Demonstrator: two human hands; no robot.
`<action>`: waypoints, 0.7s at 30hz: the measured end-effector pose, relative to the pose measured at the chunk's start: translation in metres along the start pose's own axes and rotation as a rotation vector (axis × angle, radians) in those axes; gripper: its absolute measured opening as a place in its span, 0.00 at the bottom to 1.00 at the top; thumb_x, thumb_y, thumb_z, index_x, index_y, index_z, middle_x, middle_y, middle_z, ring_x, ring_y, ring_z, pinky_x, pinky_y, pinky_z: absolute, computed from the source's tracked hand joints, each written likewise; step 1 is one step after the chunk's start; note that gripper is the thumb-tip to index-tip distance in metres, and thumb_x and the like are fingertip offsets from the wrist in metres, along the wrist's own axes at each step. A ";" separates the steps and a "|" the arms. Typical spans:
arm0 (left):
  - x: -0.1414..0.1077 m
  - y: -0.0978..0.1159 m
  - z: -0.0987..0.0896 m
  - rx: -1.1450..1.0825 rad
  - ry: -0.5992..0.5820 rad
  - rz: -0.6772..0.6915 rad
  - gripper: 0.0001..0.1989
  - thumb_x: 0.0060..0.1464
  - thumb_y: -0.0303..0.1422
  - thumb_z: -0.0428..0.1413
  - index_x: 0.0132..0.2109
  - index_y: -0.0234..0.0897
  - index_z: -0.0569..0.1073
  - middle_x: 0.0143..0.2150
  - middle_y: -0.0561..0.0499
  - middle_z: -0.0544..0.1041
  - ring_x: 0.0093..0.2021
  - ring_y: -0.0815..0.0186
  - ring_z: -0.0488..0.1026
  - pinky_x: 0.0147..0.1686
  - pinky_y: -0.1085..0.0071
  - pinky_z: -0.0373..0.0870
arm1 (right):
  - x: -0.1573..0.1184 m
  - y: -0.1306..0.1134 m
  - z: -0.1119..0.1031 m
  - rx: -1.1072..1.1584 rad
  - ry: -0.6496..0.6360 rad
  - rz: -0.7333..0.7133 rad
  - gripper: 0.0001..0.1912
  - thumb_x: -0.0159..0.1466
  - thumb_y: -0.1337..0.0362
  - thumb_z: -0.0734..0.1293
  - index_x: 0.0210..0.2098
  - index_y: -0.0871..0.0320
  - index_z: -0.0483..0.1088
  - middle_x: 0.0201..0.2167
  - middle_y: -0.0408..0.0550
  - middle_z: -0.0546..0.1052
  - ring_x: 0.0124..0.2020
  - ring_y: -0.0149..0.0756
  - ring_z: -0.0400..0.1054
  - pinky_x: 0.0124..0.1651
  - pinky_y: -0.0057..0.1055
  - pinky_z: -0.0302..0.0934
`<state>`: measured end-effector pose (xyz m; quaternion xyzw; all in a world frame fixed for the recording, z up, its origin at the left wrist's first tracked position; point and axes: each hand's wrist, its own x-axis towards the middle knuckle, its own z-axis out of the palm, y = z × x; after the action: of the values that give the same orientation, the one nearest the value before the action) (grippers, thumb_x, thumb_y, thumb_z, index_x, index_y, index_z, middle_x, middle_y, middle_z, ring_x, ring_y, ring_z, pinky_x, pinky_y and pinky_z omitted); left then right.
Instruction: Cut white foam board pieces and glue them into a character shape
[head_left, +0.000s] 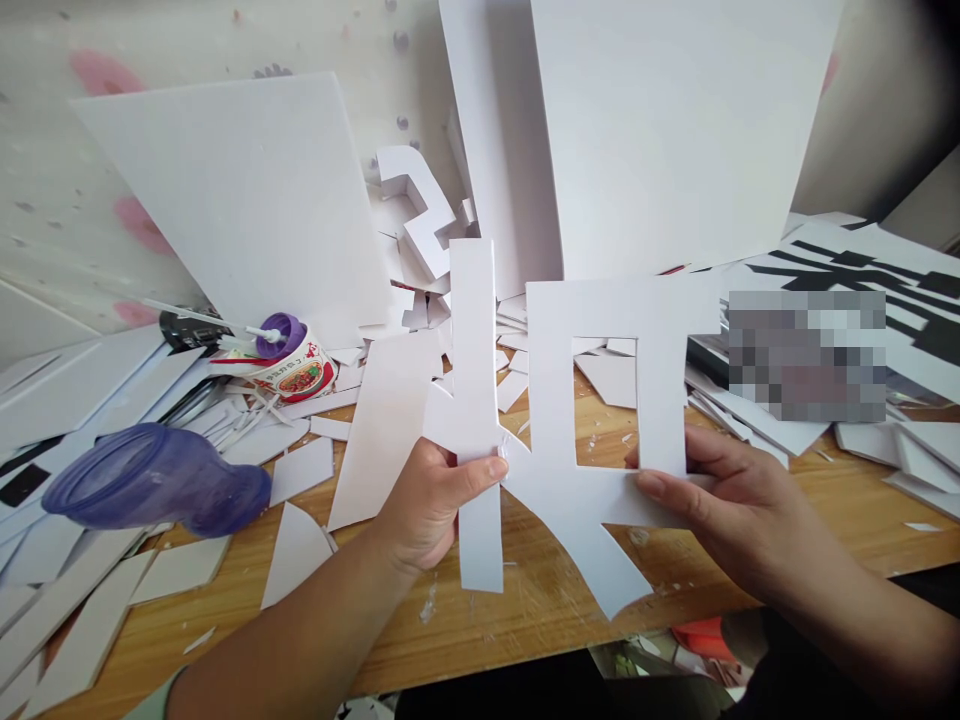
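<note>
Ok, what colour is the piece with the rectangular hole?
Plain white piece, no visible pattern; head view.

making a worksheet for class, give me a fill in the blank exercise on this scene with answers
1. The cut-out held by the left hand and the right hand is ____ in colour.
2. The blue-purple container is on the ____ side of the picture.
3. Of that container and the printed bowl, the one nearer the person is the ____.
4. The tabletop shows ____ grain.
Missing words: white; left; container; wood.
</note>
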<state>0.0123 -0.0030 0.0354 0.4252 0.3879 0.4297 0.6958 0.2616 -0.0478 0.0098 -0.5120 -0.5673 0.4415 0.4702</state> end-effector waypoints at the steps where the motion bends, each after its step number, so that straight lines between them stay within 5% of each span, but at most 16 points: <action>1: 0.000 0.000 0.000 0.009 0.008 0.002 0.09 0.43 0.31 0.67 0.33 0.36 0.77 0.30 0.53 0.77 0.32 0.67 0.72 0.35 0.71 0.70 | 0.000 0.000 0.000 -0.008 -0.003 -0.015 0.12 0.60 0.56 0.70 0.42 0.51 0.76 0.35 0.46 0.80 0.35 0.43 0.75 0.35 0.36 0.74; 10: 0.001 -0.001 0.002 -0.009 0.023 0.023 0.10 0.42 0.32 0.68 0.31 0.34 0.76 0.28 0.53 0.76 0.31 0.68 0.71 0.35 0.71 0.68 | 0.003 -0.005 0.004 0.021 0.036 0.078 0.11 0.58 0.52 0.71 0.34 0.53 0.76 0.29 0.44 0.78 0.29 0.36 0.71 0.29 0.28 0.68; 21: 0.004 0.002 -0.005 0.034 -0.068 0.016 0.08 0.43 0.31 0.67 0.32 0.33 0.78 0.29 0.51 0.77 0.31 0.68 0.71 0.35 0.72 0.67 | 0.002 0.006 0.005 0.174 0.012 0.140 0.16 0.57 0.53 0.72 0.42 0.52 0.76 0.33 0.47 0.79 0.33 0.41 0.72 0.34 0.33 0.68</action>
<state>0.0091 0.0023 0.0346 0.4546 0.3679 0.4140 0.6976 0.2578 -0.0450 0.0035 -0.5102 -0.4868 0.5180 0.4841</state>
